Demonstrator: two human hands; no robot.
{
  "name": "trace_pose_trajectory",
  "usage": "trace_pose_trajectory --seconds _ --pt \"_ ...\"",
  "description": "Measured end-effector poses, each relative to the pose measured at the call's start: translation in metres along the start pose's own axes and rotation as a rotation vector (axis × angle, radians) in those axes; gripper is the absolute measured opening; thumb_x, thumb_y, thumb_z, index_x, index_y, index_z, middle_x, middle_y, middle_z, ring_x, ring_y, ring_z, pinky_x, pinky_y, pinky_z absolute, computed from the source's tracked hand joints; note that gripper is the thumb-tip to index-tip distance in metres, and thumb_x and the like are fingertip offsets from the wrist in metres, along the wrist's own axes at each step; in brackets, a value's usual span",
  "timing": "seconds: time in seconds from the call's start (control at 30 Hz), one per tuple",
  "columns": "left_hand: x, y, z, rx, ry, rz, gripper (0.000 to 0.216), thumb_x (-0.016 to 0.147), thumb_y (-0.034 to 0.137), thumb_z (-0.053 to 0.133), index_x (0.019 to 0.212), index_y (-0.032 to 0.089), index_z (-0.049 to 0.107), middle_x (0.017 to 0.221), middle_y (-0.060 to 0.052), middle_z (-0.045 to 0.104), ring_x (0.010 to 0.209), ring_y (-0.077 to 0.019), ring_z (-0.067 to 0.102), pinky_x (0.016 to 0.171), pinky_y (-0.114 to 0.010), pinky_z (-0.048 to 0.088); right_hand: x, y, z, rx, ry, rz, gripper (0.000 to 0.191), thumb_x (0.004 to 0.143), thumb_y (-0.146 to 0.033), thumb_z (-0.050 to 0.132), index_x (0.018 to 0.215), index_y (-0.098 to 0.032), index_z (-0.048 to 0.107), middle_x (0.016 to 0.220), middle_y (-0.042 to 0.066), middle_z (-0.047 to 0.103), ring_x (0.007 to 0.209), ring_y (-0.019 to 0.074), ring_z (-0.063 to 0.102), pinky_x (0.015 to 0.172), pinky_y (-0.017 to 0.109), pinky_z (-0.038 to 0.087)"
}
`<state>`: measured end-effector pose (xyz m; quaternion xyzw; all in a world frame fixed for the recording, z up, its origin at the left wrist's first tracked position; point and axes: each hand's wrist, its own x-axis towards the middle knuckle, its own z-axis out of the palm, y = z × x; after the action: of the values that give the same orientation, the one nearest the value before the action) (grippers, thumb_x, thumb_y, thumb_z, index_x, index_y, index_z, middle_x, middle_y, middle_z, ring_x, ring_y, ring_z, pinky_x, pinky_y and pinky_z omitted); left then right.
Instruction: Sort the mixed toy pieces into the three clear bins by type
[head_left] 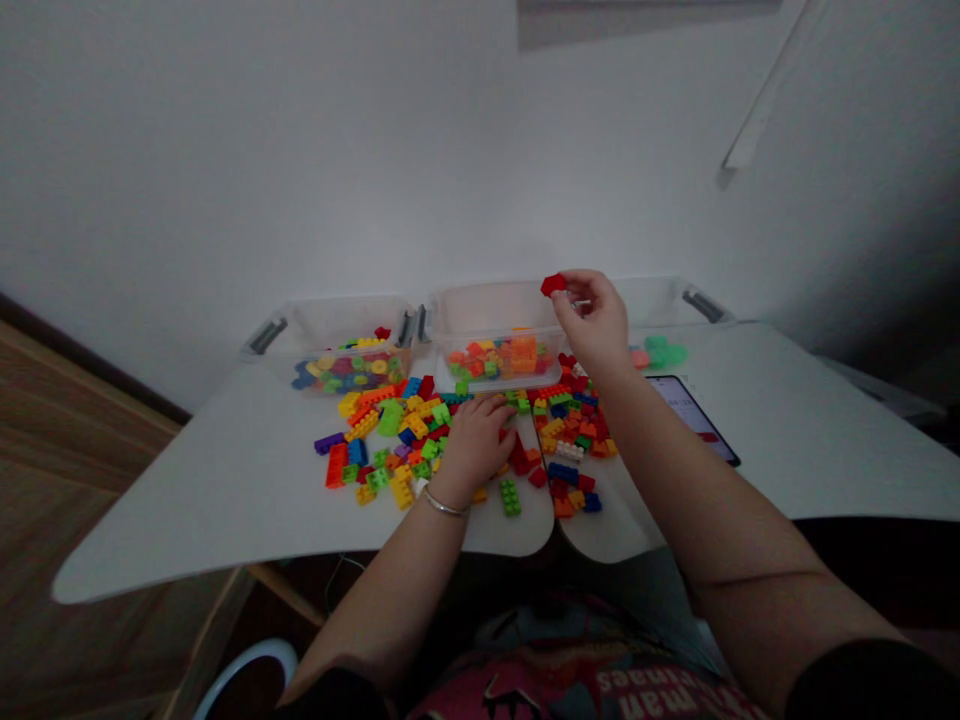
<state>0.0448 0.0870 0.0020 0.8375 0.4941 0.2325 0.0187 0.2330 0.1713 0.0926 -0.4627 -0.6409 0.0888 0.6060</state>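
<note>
My right hand point(596, 315) is raised above the right side of the middle bin, fingertips pinching a small red toy block point(553, 286). Down on the table, my left hand point(480, 440) rests palm-down on a spread of colourful plastic building bricks point(416, 425), its fingers apart and partly bent. Red bricks point(519, 458) lie beside its thumb, and what is under the palm is hidden. A green brick point(510, 497) lies just below that hand.
Behind the pile stand a left clear bin point(330, 318), a middle clear bin point(480, 300) and a right clear bin point(652, 300), with toy pieces inside. A phone point(694, 418) lies right of my right forearm. A seam splits the white table point(225, 480).
</note>
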Motion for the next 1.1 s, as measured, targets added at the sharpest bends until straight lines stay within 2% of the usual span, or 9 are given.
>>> trace_pose_trajectory --seconds 0.1,0.23,0.37,0.47,0.6,0.83,1.0,1.1 --pt "0.000 0.000 0.000 0.002 0.001 0.000 0.029 0.086 0.024 0.058 0.113 0.021 0.069 0.128 -0.007 0.064 0.121 -0.0257 0.054 0.107 -0.044 0.042 0.018 -0.007 0.020 0.030 -0.064 0.010 0.027 0.089 -0.037 0.052 0.109 -0.021 0.059 0.106 0.005 0.069 0.090 0.0151 0.062 0.083 0.033 0.051" --pt "0.000 0.000 0.000 0.007 -0.001 0.002 0.029 0.085 0.023 0.058 0.112 0.020 0.069 0.128 -0.007 0.064 0.121 -0.0264 0.054 0.107 -0.045 0.043 0.026 -0.017 0.039 -0.010 -0.167 0.054 0.023 0.086 -0.030 0.057 0.104 -0.016 0.063 0.101 0.007 0.071 0.088 0.0155 0.064 0.085 0.033 0.050" --pt "0.000 0.000 -0.001 0.012 -0.012 0.002 0.030 0.086 0.025 0.058 0.113 0.021 0.069 0.129 -0.007 0.064 0.121 -0.0263 0.055 0.106 -0.045 0.043 0.021 -0.025 0.043 -0.259 -0.344 0.181 0.021 0.083 -0.033 0.063 0.095 -0.018 0.070 0.094 0.006 0.073 0.085 0.0195 0.066 0.084 0.037 0.050" --pt "0.000 -0.001 -0.001 0.016 -0.010 0.011 0.029 0.085 0.025 0.059 0.112 0.020 0.069 0.128 -0.007 0.064 0.120 -0.0262 0.055 0.107 -0.044 0.042 0.016 -0.029 0.041 -0.464 -0.414 0.226 0.022 0.083 -0.037 0.063 0.094 -0.021 0.073 0.093 0.007 0.074 0.089 0.0236 0.067 0.085 0.041 0.050" --pt "0.000 -0.001 0.001 0.013 -0.001 0.015 0.029 0.085 0.024 0.059 0.112 0.020 0.069 0.127 -0.007 0.064 0.120 -0.0259 0.055 0.107 -0.044 0.042 0.013 -0.027 0.039 -0.563 -0.427 0.180 0.029 0.086 -0.041 0.059 0.100 -0.021 0.074 0.095 0.009 0.074 0.094 0.0276 0.067 0.087 0.045 0.050" --pt "0.000 -0.002 0.001 0.004 0.004 0.011 0.028 0.085 0.024 0.059 0.111 0.021 0.070 0.127 -0.007 0.065 0.120 -0.0256 0.055 0.107 -0.044 0.042 0.006 -0.024 0.030 -0.391 -0.340 0.012 0.028 0.088 -0.031 0.055 0.108 -0.019 0.071 0.098 0.007 0.073 0.094 0.0233 0.065 0.091 0.041 0.048" --pt "0.000 0.001 -0.002 -0.008 -0.006 0.002 0.029 0.085 0.024 0.059 0.112 0.020 0.069 0.128 -0.007 0.064 0.121 -0.0255 0.055 0.107 -0.045 0.042 -0.027 -0.024 0.003 -0.322 -0.254 -0.085 0.027 0.088 -0.025 0.050 0.104 -0.018 0.071 0.103 0.008 0.072 0.097 0.0213 0.063 0.093 0.037 0.047" --pt "0.000 0.002 -0.003 -0.010 -0.013 0.002 0.030 0.085 0.023 0.059 0.112 0.021 0.070 0.127 -0.007 0.065 0.122 -0.0250 0.055 0.108 -0.045 0.042 -0.054 -0.009 -0.016 -0.341 -0.313 -0.068 0.026 0.087 -0.026 0.051 0.100 -0.020 0.072 0.101 0.008 0.073 0.094 0.0223 0.064 0.089 0.037 0.048"
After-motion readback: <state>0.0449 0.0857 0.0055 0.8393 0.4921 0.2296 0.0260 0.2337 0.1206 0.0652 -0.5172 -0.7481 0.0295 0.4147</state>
